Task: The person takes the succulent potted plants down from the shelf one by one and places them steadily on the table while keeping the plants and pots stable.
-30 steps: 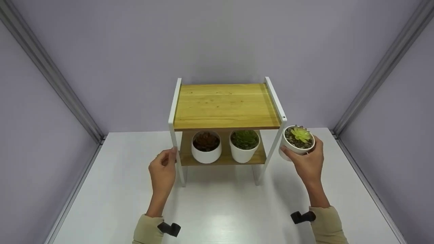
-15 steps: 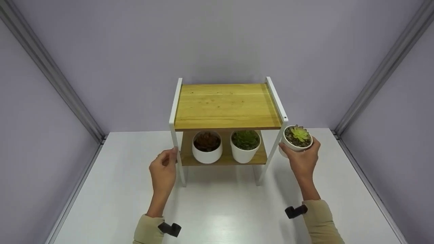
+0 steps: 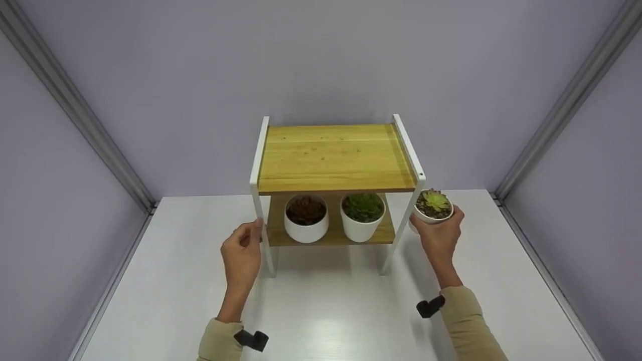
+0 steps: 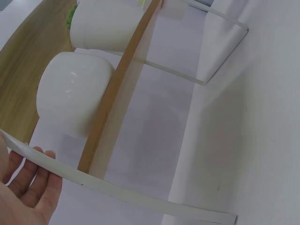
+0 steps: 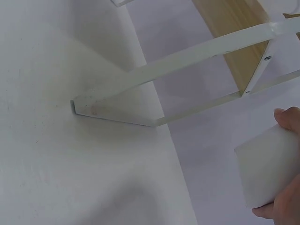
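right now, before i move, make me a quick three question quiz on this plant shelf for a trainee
1. Which hand holds the pale green succulent in its pot?
2. True or false: in the head view, the reddish-brown plant stands left of the dark green plant.
3. Fill in: the left hand grips the white side ____ of the shelf.

Key:
1. The right hand.
2. True.
3. Frame.
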